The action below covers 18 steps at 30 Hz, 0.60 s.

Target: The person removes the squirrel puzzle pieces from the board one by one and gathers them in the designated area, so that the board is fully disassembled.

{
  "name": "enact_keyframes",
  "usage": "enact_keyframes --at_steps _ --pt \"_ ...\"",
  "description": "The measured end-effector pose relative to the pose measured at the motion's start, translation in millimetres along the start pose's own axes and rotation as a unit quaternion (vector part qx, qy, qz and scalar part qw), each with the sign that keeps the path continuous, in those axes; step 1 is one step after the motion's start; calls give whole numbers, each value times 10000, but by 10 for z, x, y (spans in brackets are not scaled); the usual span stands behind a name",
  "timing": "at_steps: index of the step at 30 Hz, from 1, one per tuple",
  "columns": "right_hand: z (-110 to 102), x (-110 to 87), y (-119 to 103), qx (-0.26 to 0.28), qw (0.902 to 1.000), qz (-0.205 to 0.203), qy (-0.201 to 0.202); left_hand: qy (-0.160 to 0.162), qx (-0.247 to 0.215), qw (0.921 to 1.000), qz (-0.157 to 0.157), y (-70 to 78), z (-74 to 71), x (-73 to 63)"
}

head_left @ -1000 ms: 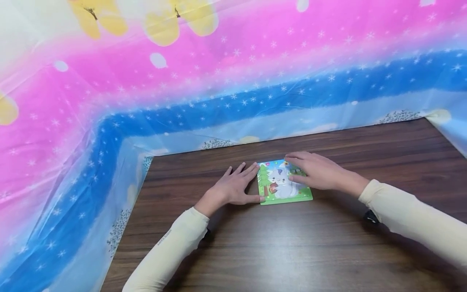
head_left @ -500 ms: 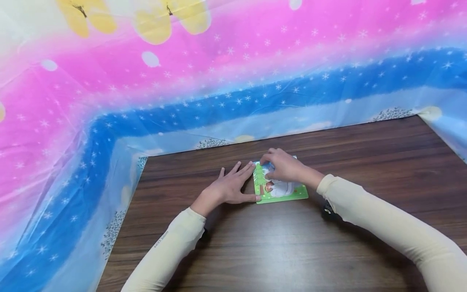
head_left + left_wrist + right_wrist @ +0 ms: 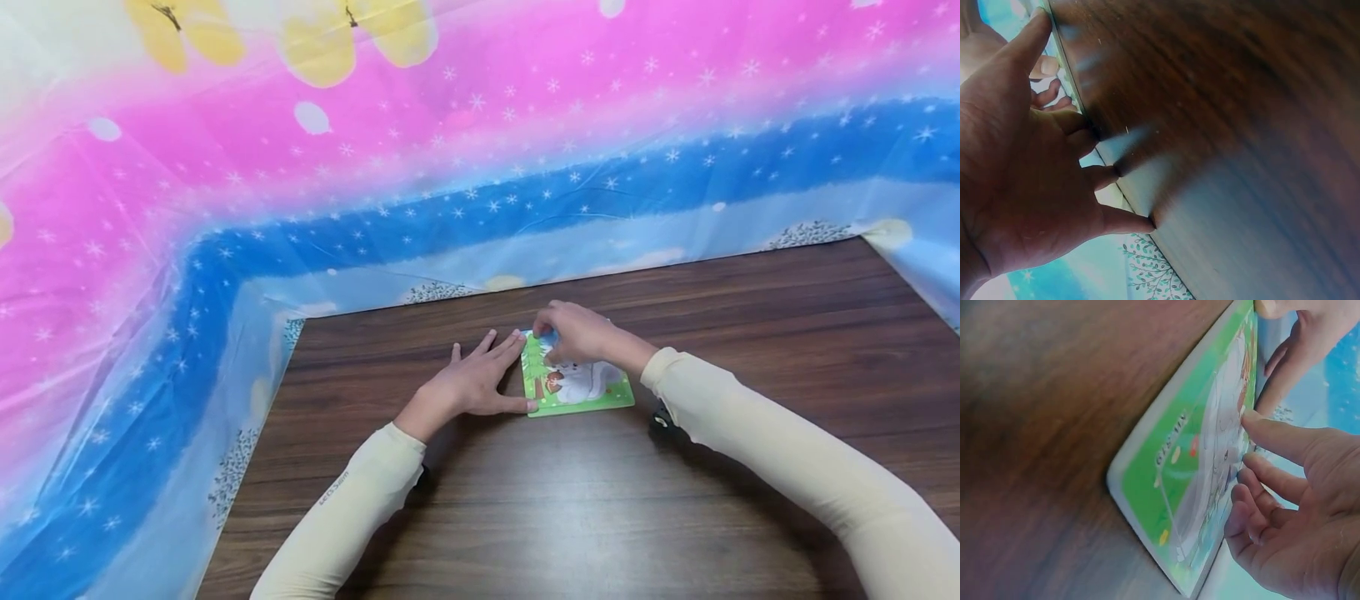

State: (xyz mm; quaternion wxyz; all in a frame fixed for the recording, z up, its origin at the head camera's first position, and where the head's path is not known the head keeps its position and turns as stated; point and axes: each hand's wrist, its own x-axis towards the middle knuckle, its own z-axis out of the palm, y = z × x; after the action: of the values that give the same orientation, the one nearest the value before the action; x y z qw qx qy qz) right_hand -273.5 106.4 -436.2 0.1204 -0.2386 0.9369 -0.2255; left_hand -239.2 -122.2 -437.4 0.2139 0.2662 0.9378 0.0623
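A flat square picture puzzle (image 3: 558, 408) lies on the table, showing a pale grey, fluffy-tailed animal on green ground. Fingers spread, my left hand (image 3: 476, 387) braces its left edge, with the thumb at the near corner and a fingertip at the far one. Over the picture's upper part is my right hand (image 3: 581, 333). In the right wrist view, the thumb and index fingertip of that hand (image 3: 1316, 494) touch the puzzle (image 3: 1147, 475) slightly apart, the other fingers curled. Whether a piece is pinched there cannot be made out. Thin outlines cross the picture surface.
The dark wood-grain table (image 3: 570, 517) extends around the puzzle on all sides. A pink and blue patterned cloth (image 3: 525, 150) hangs behind its back edge and along the left side.
My right hand has moved left from the puzzle's right edge onto its upper part, its fingers now curled down. During the last half second it barely shifts. The left hand keeps its place.
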Motion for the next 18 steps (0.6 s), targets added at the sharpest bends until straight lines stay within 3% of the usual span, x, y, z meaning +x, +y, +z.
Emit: enact_keyframes --at_steps 5,12,18 --pt "-12 -7 -56 -72 9999 129 -37 -8 1 10000 16 2 2 -6" --pt "-10 -92 -201 -1083 9940 109 -38 52 68 10000 -16 8 2 -15" --pt "-21 -50 -188 -1081 9940 120 -127 118 162 9998 -16 18 13 5"
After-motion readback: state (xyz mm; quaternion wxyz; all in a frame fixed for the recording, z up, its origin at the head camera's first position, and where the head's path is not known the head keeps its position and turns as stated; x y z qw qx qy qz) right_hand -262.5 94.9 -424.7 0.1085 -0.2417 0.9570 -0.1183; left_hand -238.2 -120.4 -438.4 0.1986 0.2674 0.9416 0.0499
